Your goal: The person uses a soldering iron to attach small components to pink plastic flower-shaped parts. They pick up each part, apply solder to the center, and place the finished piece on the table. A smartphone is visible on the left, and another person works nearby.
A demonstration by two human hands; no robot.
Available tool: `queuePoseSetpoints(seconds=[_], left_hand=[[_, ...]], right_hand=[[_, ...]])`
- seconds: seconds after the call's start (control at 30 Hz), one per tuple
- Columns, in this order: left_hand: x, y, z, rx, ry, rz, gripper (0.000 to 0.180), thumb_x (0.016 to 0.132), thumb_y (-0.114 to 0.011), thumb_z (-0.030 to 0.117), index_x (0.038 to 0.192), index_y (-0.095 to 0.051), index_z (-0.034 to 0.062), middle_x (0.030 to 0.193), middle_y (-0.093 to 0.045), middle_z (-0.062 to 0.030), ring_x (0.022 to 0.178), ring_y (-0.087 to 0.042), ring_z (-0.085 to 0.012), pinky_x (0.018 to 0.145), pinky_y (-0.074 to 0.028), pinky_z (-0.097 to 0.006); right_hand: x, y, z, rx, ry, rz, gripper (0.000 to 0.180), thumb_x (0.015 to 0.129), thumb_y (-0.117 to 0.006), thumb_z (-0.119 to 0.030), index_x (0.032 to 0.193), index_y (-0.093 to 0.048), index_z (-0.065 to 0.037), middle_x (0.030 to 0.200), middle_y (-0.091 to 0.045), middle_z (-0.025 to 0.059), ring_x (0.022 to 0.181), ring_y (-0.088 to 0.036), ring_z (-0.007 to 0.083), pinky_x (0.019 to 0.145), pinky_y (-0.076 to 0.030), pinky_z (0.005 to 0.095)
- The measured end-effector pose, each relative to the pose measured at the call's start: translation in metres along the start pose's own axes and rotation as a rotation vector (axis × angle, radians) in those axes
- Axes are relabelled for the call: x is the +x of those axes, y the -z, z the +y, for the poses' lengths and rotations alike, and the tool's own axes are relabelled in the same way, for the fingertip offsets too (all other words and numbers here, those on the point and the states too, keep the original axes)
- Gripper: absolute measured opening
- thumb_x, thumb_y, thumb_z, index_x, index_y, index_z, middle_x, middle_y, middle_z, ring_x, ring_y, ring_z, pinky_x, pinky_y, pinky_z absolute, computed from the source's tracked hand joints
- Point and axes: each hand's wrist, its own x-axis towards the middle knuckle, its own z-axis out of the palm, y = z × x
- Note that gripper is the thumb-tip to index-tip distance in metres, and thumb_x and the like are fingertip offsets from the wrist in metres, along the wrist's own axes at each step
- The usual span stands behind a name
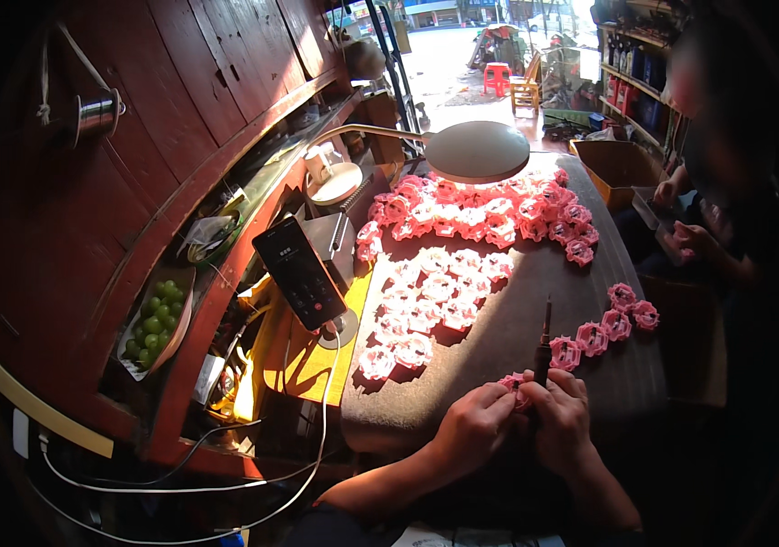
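My left hand (478, 421) pinches a pink rose-shaped piece (515, 387) between thumb and fingers, just over the near edge of the dark table (471, 365). Right beside it, my right hand (561, 410) is closed round a slim, dark-handled tool that looks like a soldering iron (544, 351), its thin tip pointing up and away. Fingers hide part of the piece and the lower handle. A short line of similar pink pieces (592, 338) lies right of the tool. Rows of pink pieces (439, 287) lie in sunlight to the left, and a heap (490, 214) sits farther back.
A round lamp head (478, 150) overhangs the heap. On the left stand a phone (300, 273) on a holder, a trailing white cable (323, 428), green grapes (157, 324) and a hanging wire spool (98, 118). Another person's hands (686, 237) hold a container at right, near a cardboard box (617, 169).
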Motion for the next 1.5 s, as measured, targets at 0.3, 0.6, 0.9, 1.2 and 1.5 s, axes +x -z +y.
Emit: queuePoseSetpoints(seconds=[0.3,0.6,0.9,1.2,1.5], left_hand=[[0.002,0.002,0.001,0.015,-0.026,0.026,0.021,0.086,-0.079,0.002,0.106,-0.070,-0.0021,0.102,-0.069,-0.0175,0.091,-0.071,-0.0367,0.078,-0.060,-0.043],[0.000,-0.003,-0.001,0.036,0.018,-0.001,0.020,0.086,-0.076,-0.002,0.105,-0.073,0.0005,0.104,-0.070,-0.0165,0.093,-0.072,-0.0359,0.079,-0.060,-0.043],[0.002,0.000,-0.002,0.036,-0.002,0.006,0.021,0.085,-0.076,-0.004,0.106,-0.073,0.0000,0.104,-0.069,-0.0164,0.093,-0.072,-0.0351,0.079,-0.060,-0.043],[0.001,0.000,-0.003,0.019,0.018,-0.003,0.023,0.084,-0.077,-0.004,0.107,-0.073,0.0001,0.104,-0.069,-0.0163,0.093,-0.072,-0.0351,0.079,-0.061,-0.043],[0.000,-0.001,-0.003,0.006,0.012,0.014,0.025,0.084,-0.077,-0.005,0.108,-0.072,-0.0007,0.105,-0.069,-0.0166,0.093,-0.072,-0.0352,0.080,-0.060,-0.043]], right_hand=[[0.003,-0.001,-0.003,0.005,-0.010,0.047,0.030,0.085,-0.075,-0.019,0.113,-0.071,-0.010,0.116,-0.077,0.0098,0.112,-0.067,0.0311,0.091,-0.047,0.0436],[-0.004,0.000,0.003,0.062,-0.036,0.017,0.049,0.079,-0.085,-0.017,0.124,-0.067,-0.010,0.117,-0.076,0.0108,0.115,-0.067,0.0336,0.095,-0.047,0.0454],[-0.004,-0.001,0.004,0.056,-0.021,0.024,0.045,0.085,-0.083,-0.022,0.125,-0.067,-0.010,0.122,-0.076,0.0134,0.115,-0.067,0.0349,0.094,-0.047,0.0457],[-0.003,-0.002,0.003,0.047,-0.017,0.022,0.045,0.085,-0.082,-0.023,0.125,-0.066,-0.010,0.121,-0.076,0.0129,0.115,-0.067,0.0345,0.095,-0.047,0.0453],[-0.001,0.000,0.002,0.024,-0.031,0.005,0.045,0.082,-0.083,-0.017,0.124,-0.067,-0.010,0.122,-0.077,0.0120,0.116,-0.067,0.0336,0.095,-0.046,0.0446]])
